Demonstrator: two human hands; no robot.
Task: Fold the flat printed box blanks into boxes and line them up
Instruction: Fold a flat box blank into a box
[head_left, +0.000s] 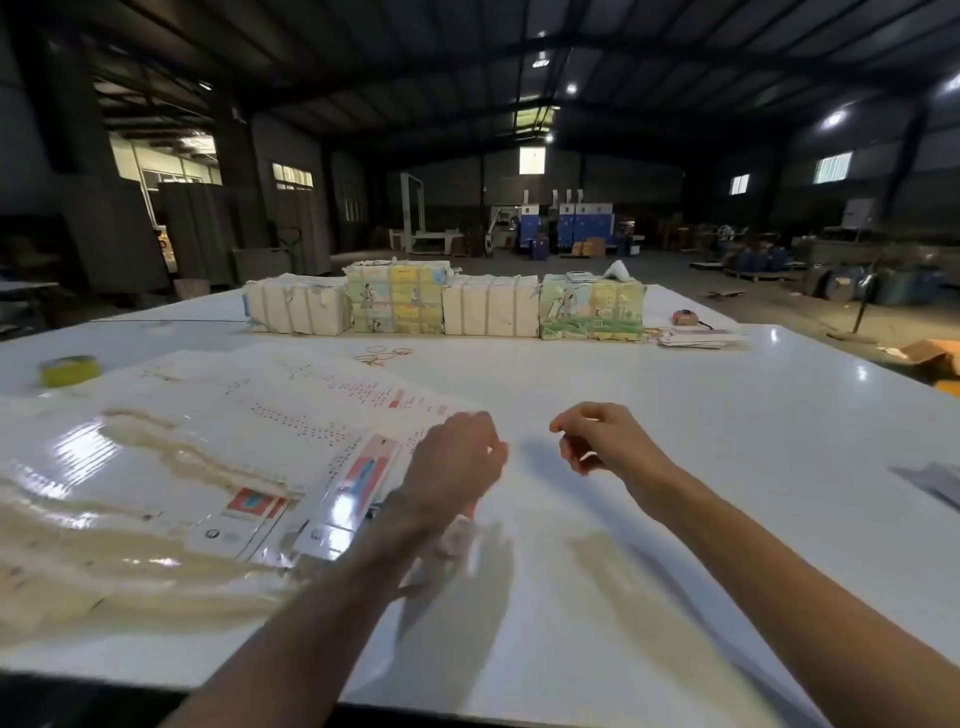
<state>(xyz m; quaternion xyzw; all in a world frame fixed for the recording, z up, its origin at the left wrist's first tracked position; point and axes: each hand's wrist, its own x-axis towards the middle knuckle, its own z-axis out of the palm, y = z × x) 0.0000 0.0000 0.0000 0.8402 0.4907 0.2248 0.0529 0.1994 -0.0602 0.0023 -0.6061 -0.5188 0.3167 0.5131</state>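
Blanks: a fanned spread of flat printed blanks (291, 415) lies on the white table (675, 415), filling the left half in front of the person.
Blanks vs left hand: the left hand (457, 457) is over the spread's right edge, with the nearest red-and-white blanks just left of and under its wrist.
Blanks vs right hand: the right hand (597, 436) is clear of the spread, over bare table to the right.
Long axis: the near blanks run diagonally, from near-left to far-right; their printed red panels point along that line.
Blurred piece: a pale, smeared shape (462, 545) shows under the left wrist; whether it is a blank being held, I cannot tell.
Left hand: back of the hand up, fingers curled down and in; the grip is hidden, so its state cannot be told.
Right hand: palm turned inward, fingers loosely curled and apart from the thumb, holding nothing.
Arms: both forearms reach in from the near edge, bare, converging toward the table's middle; the hands are near each other but not touching.
Far side: a row of bundled stacks (447, 304), white and picture-printed, stands across the table.
Also: rubber bands (382, 355) lie loose beyond the spread; a tape roll (69, 370) sits at far left.
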